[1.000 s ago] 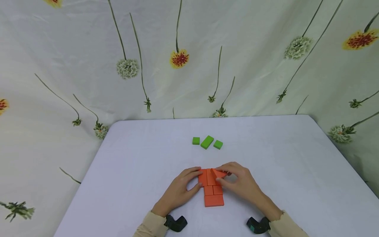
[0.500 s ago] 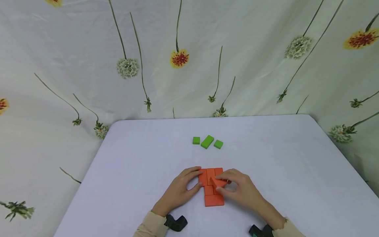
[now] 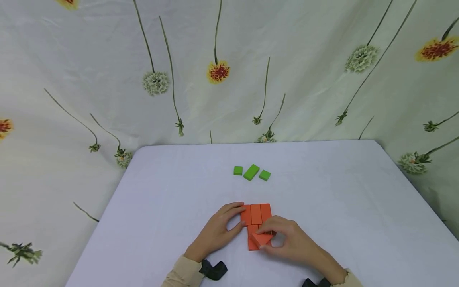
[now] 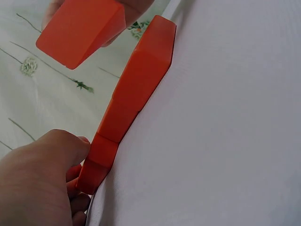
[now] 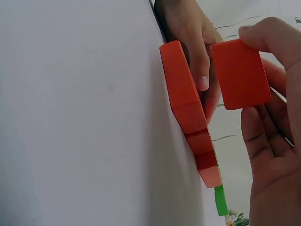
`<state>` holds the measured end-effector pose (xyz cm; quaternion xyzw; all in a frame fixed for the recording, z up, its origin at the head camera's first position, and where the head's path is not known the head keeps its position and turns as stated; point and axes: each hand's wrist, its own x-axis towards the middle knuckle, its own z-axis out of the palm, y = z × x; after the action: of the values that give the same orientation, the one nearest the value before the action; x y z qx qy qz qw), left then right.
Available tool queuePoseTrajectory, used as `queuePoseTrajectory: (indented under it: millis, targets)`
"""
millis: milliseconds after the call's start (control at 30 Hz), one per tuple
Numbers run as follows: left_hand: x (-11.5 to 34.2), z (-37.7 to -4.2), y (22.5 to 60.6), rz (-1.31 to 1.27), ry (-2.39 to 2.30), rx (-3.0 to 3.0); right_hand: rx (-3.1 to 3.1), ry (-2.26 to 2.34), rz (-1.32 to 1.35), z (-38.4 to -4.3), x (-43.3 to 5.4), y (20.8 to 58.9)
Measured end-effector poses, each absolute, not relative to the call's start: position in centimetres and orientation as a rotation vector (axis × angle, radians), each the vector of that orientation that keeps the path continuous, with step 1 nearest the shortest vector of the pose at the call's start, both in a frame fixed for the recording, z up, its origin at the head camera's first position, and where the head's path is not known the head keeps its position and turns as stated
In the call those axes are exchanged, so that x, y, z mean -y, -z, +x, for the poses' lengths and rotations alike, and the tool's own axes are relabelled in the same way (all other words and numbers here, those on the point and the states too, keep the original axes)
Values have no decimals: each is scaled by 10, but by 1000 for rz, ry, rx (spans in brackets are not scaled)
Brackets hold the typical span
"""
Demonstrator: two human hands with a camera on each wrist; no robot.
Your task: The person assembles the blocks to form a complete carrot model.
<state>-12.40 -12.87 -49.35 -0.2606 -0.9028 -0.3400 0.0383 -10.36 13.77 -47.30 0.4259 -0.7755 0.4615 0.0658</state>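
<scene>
Several flat orange-red toy blocks lie edge to edge in a T-like shape, with three upright blocks (image 3: 256, 215) across the far side and others nearer the person. My left hand (image 3: 218, 229) holds the left block (image 3: 246, 215), thumb at its near edge and index finger at its far edge. Between thumb and fingers, my right hand (image 3: 292, 241) pinches a triangular orange-red block (image 3: 262, 239). It overlaps the nearest flat blocks in the head view. The left wrist view shows this triangular block (image 4: 81, 30) raised above the row; its rectangular face (image 5: 242, 75) fills the right hand's pinch.
Beyond the red blocks lie three green blocks: a small one (image 3: 238, 170), a longer one (image 3: 251, 172) set at a slant, and another small one (image 3: 265, 175). A white cloth covers the table (image 3: 172, 187). Behind it hangs a flower-print curtain (image 3: 229, 107).
My right hand has moved toward the person with the triangular block, from over the far right flat block to over the near end. The left hand stays in place.
</scene>
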Motion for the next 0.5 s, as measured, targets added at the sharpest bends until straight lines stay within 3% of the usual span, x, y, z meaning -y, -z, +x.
queuePoseTrajectory:
  millis: [500]
  targets:
    - [129, -126, 496, -820, 1043, 2742, 2319, -1361, 1569, -100, -138, 476]
